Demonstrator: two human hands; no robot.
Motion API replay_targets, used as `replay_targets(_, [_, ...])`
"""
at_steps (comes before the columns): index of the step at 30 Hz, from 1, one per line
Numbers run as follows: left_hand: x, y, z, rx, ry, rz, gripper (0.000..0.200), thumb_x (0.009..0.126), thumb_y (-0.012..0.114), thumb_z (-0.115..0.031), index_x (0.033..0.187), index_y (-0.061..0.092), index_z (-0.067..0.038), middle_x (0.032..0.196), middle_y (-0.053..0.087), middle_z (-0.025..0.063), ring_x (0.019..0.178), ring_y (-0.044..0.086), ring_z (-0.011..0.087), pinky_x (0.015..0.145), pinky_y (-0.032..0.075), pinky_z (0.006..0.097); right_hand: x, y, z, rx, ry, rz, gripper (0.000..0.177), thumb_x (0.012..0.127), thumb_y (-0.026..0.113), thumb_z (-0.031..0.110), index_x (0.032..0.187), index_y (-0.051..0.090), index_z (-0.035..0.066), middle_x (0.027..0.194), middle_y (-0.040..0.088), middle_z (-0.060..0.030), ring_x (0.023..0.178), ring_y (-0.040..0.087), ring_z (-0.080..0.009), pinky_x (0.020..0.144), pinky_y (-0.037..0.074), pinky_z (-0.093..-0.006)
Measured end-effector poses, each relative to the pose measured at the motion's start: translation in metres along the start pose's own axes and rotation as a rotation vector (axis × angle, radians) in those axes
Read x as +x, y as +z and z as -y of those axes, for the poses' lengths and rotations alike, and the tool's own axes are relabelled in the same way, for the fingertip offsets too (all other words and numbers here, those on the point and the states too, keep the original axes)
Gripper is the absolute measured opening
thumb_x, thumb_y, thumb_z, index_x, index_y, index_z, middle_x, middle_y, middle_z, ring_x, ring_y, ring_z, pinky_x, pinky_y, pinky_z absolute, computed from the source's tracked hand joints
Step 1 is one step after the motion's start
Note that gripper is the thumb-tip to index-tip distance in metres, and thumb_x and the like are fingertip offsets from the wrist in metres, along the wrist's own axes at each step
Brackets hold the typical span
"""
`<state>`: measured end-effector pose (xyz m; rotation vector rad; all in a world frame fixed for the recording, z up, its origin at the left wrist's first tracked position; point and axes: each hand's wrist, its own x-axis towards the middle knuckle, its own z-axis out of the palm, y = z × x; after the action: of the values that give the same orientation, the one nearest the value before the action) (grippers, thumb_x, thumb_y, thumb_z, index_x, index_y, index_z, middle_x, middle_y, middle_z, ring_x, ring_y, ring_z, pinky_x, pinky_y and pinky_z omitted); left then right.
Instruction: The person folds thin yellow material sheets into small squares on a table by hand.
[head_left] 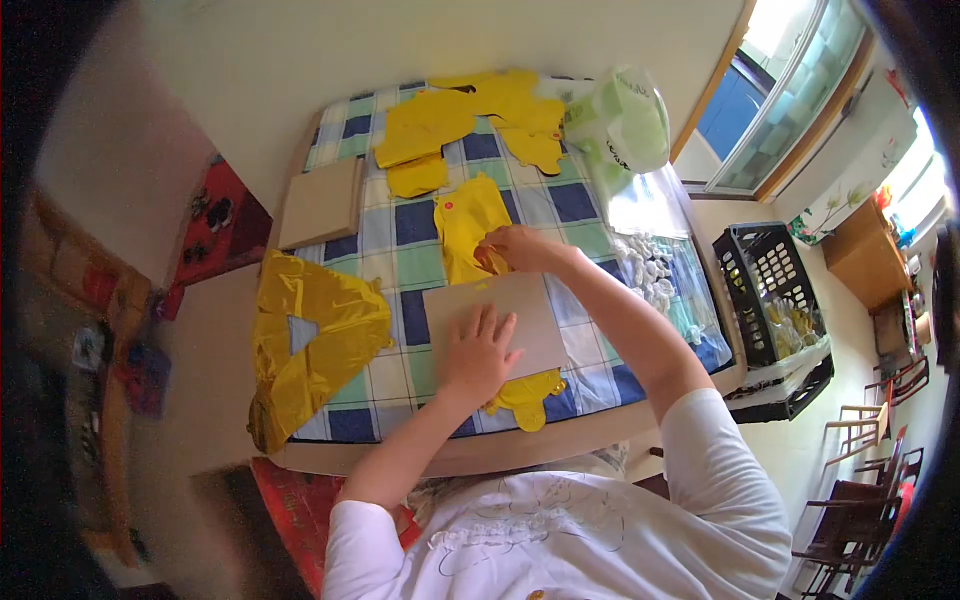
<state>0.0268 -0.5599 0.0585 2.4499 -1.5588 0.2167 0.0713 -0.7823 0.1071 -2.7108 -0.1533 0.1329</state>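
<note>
My left hand [480, 352] lies flat with fingers spread on a beige board [530, 310] near the front of the checked bedspread. My right hand [510, 248] has its fingers curled on a flat yellow foil piece [465, 222], at its lower right edge just beyond the board. What exactly its fingertips grip is too small to tell. Part of a yellow foil piece [530, 400] sticks out from under the board's near edge.
More yellow foil pieces [430, 122] lie at the back, and a large gold foil sheet [310, 345] at the left. A beige stack [322, 203] sits back left. A green-white plastic bag [620, 120] stands back right; a black crate [770, 290] is beyond the bed's right edge.
</note>
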Motion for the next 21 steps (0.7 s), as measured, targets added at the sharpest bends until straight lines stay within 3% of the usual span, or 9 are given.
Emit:
replay_targets(4, [0.018,0.003,0.000,-0.013,-0.029,0.032,0.054,0.088,0.055,-0.045,0.133,0.049,-0.015,0.140,0.042,0.0155,0.131,0.036,0.0338,0.105,0.026,0.0599,0.007,0.016,-0.012,0.020,-0.054,-0.022,0.034,0.085,0.051,0.007,0.116,0.062,0.012,0.114,0.062,-0.0115,0.106,0.057,-0.0330,0.090,0.046,-0.0412])
replay_targets(7, [0.024,0.019,0.014,-0.045,-0.030,0.026,0.055,0.089,0.054,-0.045,0.135,0.048,-0.016,0.144,0.038,0.0156,0.134,0.033,0.0339,0.107,0.024,0.0605,0.000,0.024,-0.009,-0.016,0.038,-0.100,0.034,0.084,0.051,0.006,0.115,0.062,0.010,0.117,0.061,-0.0124,0.109,0.056,-0.0341,0.091,0.046,-0.0404])
replay_targets(10, [0.021,0.021,0.022,-0.062,-0.008,0.012,0.056,0.089,0.053,-0.045,0.136,0.047,-0.017,0.146,0.036,0.0147,0.136,0.029,0.0327,0.108,0.021,0.0595,-0.022,0.052,-0.013,0.104,0.009,-0.688,0.033,0.084,0.056,0.015,0.116,0.062,0.010,0.126,0.056,-0.0138,0.114,0.053,-0.0336,0.098,0.043,-0.0420])
replay_targets(13, [0.020,0.021,0.022,-0.078,-0.008,0.020,0.056,0.088,0.054,-0.044,0.136,0.046,-0.015,0.145,0.037,0.0132,0.138,0.027,0.0304,0.110,0.020,0.0577,-0.068,0.061,0.013,-0.036,0.081,-0.500,0.040,0.085,0.056,0.015,0.124,0.057,0.008,0.135,0.049,-0.0156,0.127,0.045,-0.0334,0.107,0.034,-0.0463])
replay_targets(16, [0.017,0.024,0.022,-0.132,0.018,0.012,0.058,0.087,0.057,-0.041,0.136,0.045,-0.012,0.145,0.037,0.0140,0.137,0.028,0.0312,0.110,0.019,0.0572,-0.086,0.081,0.017,-0.069,0.094,-0.525,0.043,0.086,0.056,0.015,0.128,0.054,0.008,0.139,0.046,-0.0147,0.132,0.039,-0.0311,0.110,0.027,-0.0504])
replay_targets(21, [0.014,0.021,0.017,-0.206,-0.045,-0.009,0.061,0.085,0.060,-0.036,0.134,0.044,-0.004,0.144,0.037,0.0169,0.136,0.031,0.0322,0.111,0.020,0.0549,-0.091,0.079,0.021,-0.090,0.098,-0.536,0.043,0.087,0.053,0.014,0.128,0.052,0.006,0.137,0.047,-0.0156,0.132,0.038,-0.0315,0.109,0.029,-0.0492])
